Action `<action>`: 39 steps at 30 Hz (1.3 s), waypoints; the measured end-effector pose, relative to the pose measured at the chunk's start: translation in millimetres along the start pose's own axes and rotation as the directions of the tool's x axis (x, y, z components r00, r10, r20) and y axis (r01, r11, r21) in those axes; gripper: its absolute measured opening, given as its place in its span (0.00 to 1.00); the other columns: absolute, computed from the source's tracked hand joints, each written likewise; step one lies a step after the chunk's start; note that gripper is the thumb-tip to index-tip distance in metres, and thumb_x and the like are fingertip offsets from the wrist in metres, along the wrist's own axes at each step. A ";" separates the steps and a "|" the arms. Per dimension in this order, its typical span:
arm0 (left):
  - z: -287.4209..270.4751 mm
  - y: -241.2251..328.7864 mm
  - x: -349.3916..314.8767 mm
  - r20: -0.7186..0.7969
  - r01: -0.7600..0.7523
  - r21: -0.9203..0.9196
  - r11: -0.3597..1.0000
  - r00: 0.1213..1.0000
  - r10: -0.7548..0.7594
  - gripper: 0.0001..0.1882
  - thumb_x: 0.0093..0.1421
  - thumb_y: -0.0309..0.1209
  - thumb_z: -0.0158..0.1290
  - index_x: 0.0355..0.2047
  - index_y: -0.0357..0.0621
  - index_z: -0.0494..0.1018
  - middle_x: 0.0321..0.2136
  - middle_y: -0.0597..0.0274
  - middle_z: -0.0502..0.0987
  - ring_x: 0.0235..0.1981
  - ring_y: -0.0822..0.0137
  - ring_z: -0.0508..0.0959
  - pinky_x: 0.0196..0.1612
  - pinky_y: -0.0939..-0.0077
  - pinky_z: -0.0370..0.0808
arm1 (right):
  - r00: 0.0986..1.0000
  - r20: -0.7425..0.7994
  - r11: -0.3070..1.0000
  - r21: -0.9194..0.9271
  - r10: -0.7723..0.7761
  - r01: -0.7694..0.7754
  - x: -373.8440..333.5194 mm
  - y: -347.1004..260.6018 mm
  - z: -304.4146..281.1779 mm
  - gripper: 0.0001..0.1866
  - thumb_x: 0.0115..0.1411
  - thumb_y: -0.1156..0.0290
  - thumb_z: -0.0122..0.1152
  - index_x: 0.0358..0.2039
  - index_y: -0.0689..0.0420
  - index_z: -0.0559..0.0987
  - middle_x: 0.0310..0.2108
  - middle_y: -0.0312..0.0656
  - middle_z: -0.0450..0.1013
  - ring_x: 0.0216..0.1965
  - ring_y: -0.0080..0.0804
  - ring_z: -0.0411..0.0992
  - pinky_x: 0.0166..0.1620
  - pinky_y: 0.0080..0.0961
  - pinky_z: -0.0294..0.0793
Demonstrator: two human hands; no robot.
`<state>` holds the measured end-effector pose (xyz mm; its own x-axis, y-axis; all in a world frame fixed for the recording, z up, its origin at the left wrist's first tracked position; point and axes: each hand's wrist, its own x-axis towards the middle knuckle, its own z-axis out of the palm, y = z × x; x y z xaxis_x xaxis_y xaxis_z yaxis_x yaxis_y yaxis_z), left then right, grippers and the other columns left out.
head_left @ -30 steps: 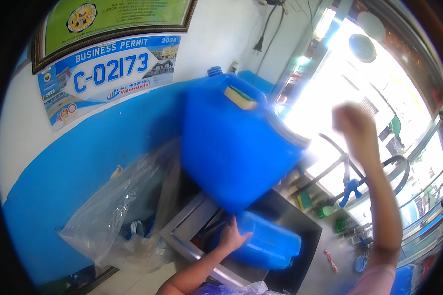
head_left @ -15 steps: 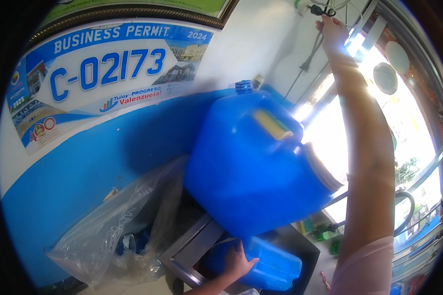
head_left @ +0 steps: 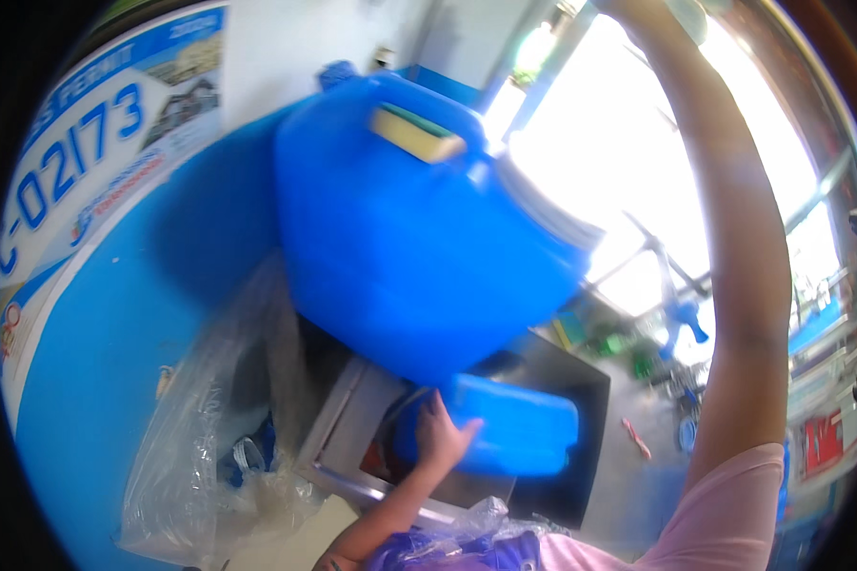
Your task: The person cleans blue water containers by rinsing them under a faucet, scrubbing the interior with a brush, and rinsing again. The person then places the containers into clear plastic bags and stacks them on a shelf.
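My left hand (head_left: pixel 443 438) is at the left end of a smaller blue plastic container (head_left: pixel 519 425), its thumb and fingers apart and gripping that end. The container lies over a dark metal sink (head_left: pixel 586 419). Right above stands a large blue jerrycan (head_left: pixel 400 247), with a blue cap (head_left: pixel 336 74) and a wide pale lid (head_left: pixel 552 209). A yellow and green sponge (head_left: pixel 414 135) rests in the recess by its handle. My right arm stretches up past the bright window, and my right hand (head_left: pixel 633 8) is cut off by the top edge, its fingers hidden.
A clear plastic bag (head_left: pixel 190 457) hangs against the blue-and-white wall at left, under a printed sign (head_left: pixel 114 124). Green bottles (head_left: pixel 643 360) and a small red item (head_left: pixel 635 438) are on the counter to the right. A bright window (head_left: pixel 628 162) lies behind.
The view has swung right and down, so the jerrycan and sign sit further left. My right hand, earlier at a black plug and cord, is now at the top edge. My left hand stays on the container.
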<state>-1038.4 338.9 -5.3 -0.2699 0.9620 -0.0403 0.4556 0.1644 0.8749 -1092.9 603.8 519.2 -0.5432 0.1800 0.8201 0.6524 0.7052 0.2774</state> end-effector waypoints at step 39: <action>76.8 130.9 -10.9 0.062 -0.094 0.253 0.963 0.995 0.081 0.55 0.48 0.48 0.63 0.65 0.30 0.45 0.61 0.30 0.55 0.63 0.39 0.59 0.63 0.54 0.59 | -0.233 0.553 -0.244 -0.056 0.800 -0.968 -745.2 -42.7 -188.7 0.39 0.66 0.49 0.48 0.69 0.57 0.50 0.54 0.57 0.68 0.50 0.45 0.70 0.52 0.38 0.69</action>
<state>-910.7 366.6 72.6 -0.1788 0.9839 0.0004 0.6789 0.1231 0.7238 -616.3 310.2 -9.3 0.3567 0.9012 -0.2462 0.3961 -0.3845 -0.8338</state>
